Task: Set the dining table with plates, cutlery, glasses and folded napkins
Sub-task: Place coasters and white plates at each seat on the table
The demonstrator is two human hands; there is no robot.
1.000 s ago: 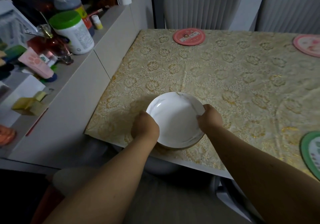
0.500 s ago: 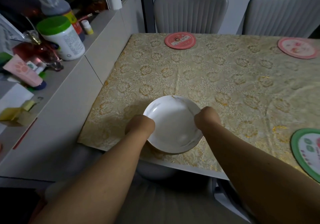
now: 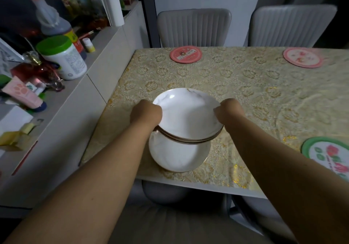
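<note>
Plates: you are holding a small stack of plates (image 3: 186,115) just above the near edge of the counter (image 3: 245,92), while one single plate (image 3: 179,154) is lying on the cloth directly beneath it. Your left hand (image 3: 146,114) is gripping the stack's left rim, and your right hand (image 3: 227,112) is gripping the right rim. Keep the stack level and both grips firm as you are carrying it to the next seat, since the rims look smooth and could slide on each other. Counting now: the lifted stack seems to be about three plates, though the edges are blurring together; four round mats are lying on the cloth, and two chairs are standing at the far side.
</note>
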